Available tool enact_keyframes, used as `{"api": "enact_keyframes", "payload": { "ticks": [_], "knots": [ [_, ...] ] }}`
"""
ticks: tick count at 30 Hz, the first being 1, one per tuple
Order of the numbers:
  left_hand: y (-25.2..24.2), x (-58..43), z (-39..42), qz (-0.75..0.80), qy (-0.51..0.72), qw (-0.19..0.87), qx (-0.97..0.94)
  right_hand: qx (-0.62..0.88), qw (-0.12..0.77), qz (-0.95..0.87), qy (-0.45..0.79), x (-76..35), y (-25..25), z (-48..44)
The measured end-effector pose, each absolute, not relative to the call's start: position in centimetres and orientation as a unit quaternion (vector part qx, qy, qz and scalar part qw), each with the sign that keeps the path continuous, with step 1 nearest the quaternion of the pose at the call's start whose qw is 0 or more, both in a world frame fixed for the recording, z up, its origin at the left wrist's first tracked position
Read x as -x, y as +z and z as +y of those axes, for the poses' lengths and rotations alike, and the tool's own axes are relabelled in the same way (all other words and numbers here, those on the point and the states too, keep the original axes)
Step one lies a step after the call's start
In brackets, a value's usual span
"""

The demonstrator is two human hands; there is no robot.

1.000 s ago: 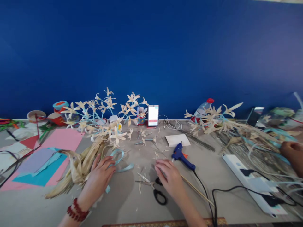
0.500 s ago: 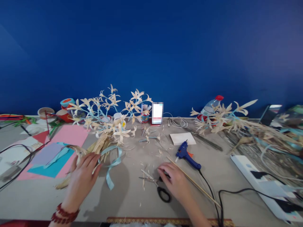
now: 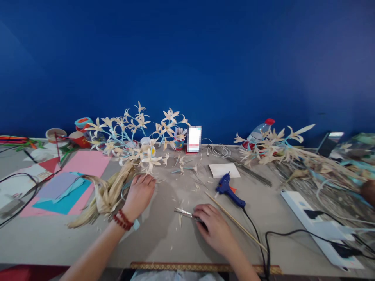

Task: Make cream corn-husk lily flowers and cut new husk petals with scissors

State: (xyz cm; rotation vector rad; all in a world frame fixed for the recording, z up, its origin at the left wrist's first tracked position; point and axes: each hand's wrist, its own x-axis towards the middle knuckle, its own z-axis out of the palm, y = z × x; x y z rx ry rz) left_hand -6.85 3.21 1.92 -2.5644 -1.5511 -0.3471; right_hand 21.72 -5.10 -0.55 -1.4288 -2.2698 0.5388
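My right hand [image 3: 213, 226] is wrapped round the dark handles of a pair of scissors [image 3: 184, 212]. The blades lie together and point left, low over the table. My left hand [image 3: 141, 195], with a red bead bracelet at its wrist, reaches forward with fingers stretched out, palm down, just in front of the pale husk flowers [image 3: 150, 160]. It covers most of a light blue ribbon [image 3: 136, 224]; whether it touches the ribbon is hidden. Left of it lies a bundle of dried corn husks [image 3: 107, 195].
A blue glue gun [image 3: 230, 189] and a thin stick [image 3: 234, 220] lie right of my right hand. A white power strip [image 3: 307, 226] with black cords stands farther right. Coloured paper [image 3: 88, 164] lies at left, a lit phone [image 3: 194, 139] at the back. Another person's hand [image 3: 367, 191] shows at the right edge.
My left hand has moved right and forward, off the corn husks and over the ribbon. My right hand has closed on the scissors, and their blades have come together.
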Motion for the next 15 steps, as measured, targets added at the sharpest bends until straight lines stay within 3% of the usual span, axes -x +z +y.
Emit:
{"api": "enact_keyframes", "payload": {
  "ticks": [8, 12, 15],
  "knots": [
    [1.0, 6.1, 5.8, -0.453, -0.106, 0.062, 0.883, 0.536, 0.270, -0.783, 0.160, -21.7, -0.3, -5.8],
    [1.8, 5.8, 4.4, -0.349, -0.161, 0.002, 0.923, 0.545, 0.333, -0.758, 0.135, -20.8, -0.2, -5.9],
    [2.3, 4.7, 2.9, -0.299, -0.180, -0.060, 0.935, 0.525, 0.312, -0.777, 0.151, -19.0, 0.6, -5.3]
  ]
}}
